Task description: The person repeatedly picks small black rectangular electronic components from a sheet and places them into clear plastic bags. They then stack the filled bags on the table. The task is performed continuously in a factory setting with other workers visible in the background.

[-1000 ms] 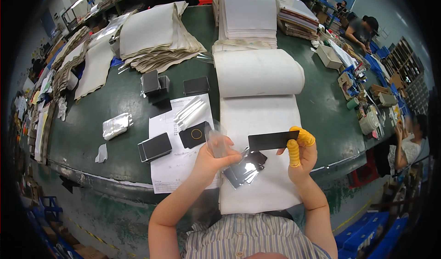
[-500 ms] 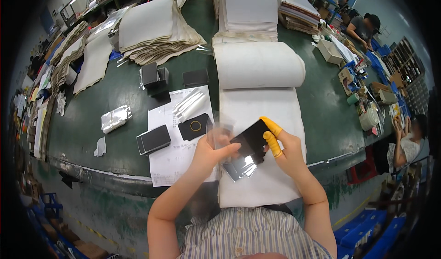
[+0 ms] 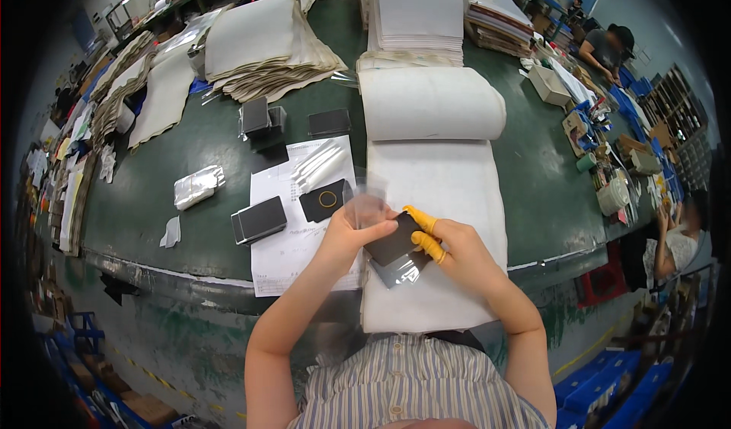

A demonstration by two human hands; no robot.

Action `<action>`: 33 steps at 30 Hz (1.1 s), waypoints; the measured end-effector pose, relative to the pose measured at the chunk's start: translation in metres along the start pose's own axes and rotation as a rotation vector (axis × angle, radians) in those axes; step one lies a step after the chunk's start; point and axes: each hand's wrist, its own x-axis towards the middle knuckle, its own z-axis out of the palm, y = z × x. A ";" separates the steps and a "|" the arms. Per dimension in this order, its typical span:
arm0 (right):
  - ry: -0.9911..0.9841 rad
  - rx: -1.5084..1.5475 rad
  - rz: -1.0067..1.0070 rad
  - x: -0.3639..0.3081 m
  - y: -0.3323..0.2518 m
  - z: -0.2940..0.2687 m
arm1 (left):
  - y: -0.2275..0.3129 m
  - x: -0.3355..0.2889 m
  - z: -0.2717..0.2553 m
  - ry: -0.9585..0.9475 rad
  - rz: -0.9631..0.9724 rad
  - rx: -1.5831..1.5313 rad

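Observation:
Over the white sheets in front of me, both hands hold a thin black card. My left hand pinches its left side, thumb on top, and clear film, smeared by motion, rises from the same fingers. With yellow finger cots on thumb and forefinger, my right hand grips the card's upper right edge. Shiny clear film shows below the card's lower edge; whether the card is inside it I cannot tell. Left of my hands, a yellow rubber band lies on several black cards.
A stack of dark cards and clear film strips lie on a printed paper. Further left is a clear-wrapped bundle. Curled white sheets stand ahead. Tools and a white tub line the right edge, where other people sit.
My right hand has moved left and slightly down with the black card, bringing it against my left hand. The card now lies over more of the clear film.

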 end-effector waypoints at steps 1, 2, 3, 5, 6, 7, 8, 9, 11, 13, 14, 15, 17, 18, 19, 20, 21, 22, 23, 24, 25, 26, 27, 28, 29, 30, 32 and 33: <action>0.002 0.014 0.031 -0.002 0.001 -0.003 | 0.004 0.000 0.000 -0.002 -0.003 -0.014; 0.004 0.027 0.061 -0.005 0.002 -0.006 | 0.007 0.001 0.000 -0.003 -0.005 -0.028; -0.019 -0.131 0.059 -0.005 0.003 -0.013 | 0.008 0.003 -0.004 0.035 0.067 -0.013; -0.070 -0.450 0.046 0.001 0.006 -0.031 | 0.008 0.005 -0.015 0.119 0.214 0.013; -0.058 -0.442 -0.035 0.005 0.007 -0.036 | 0.006 0.002 -0.018 0.187 0.280 0.041; -0.042 -0.437 -0.115 0.010 0.009 -0.041 | 0.004 0.001 -0.019 0.249 0.346 0.070; -0.027 -0.430 -0.197 0.014 0.009 -0.044 | 0.003 -0.001 -0.020 0.313 0.414 0.100; -0.127 -0.349 -0.264 0.017 0.009 -0.043 | 0.002 -0.006 -0.020 0.353 0.459 0.101; -0.325 -0.185 -0.383 0.023 0.010 -0.034 | -0.002 -0.020 -0.018 0.408 0.526 0.367; -0.398 -0.326 -0.406 0.024 0.006 -0.026 | -0.009 -0.035 -0.017 0.432 0.551 0.486; -0.434 -0.394 -0.420 0.025 0.004 -0.023 | -0.016 -0.042 -0.016 0.428 0.543 0.472; -0.456 -0.425 -0.419 0.029 0.002 -0.022 | -0.022 -0.048 -0.016 0.422 0.534 0.457; -0.502 -0.480 -0.405 0.034 -0.003 -0.020 | -0.031 -0.060 -0.024 0.375 0.472 0.653; -0.518 -0.494 -0.411 0.035 -0.001 -0.018 | -0.033 -0.065 -0.027 0.347 0.438 0.749; -0.533 -0.513 -0.419 0.037 0.001 -0.015 | -0.034 -0.067 -0.026 0.332 0.493 0.760; -0.546 -0.533 -0.426 0.038 0.003 -0.013 | -0.035 -0.068 -0.024 0.341 0.516 0.733; -0.548 -0.518 -0.412 0.038 0.004 -0.012 | -0.036 -0.069 -0.022 0.349 0.539 0.705; -0.551 -0.509 -0.396 0.037 0.005 -0.014 | -0.037 -0.069 -0.020 0.357 0.565 0.672; -0.554 -0.499 -0.381 0.035 0.006 -0.015 | -0.037 -0.069 -0.021 0.363 0.534 0.629; -0.555 -0.510 -0.366 0.034 0.008 -0.015 | -0.037 -0.070 -0.022 0.367 0.502 0.585; -0.559 -0.522 -0.352 0.033 0.010 -0.015 | -0.038 -0.070 -0.023 0.373 0.470 0.539; -0.563 -0.535 -0.337 0.031 0.012 -0.016 | -0.039 -0.072 -0.023 0.381 0.455 0.577; -0.543 -0.495 -0.320 0.029 0.012 -0.017 | -0.040 -0.074 -0.022 0.387 0.440 0.616; -0.521 -0.451 -0.306 0.026 0.012 -0.017 | -0.040 -0.078 -0.022 0.395 0.424 0.659; -0.499 -0.407 -0.291 0.023 0.012 -0.017 | -0.040 -0.080 -0.020 0.419 0.400 0.609; -0.474 -0.370 -0.259 0.018 0.014 -0.018 | -0.041 -0.082 -0.015 0.442 0.376 0.559; -0.426 -0.298 -0.201 0.010 0.016 -0.018 | -0.044 -0.084 -0.007 0.489 0.368 0.463; -0.413 -0.260 -0.151 0.006 0.015 -0.017 | -0.045 -0.085 -0.002 0.509 0.382 0.417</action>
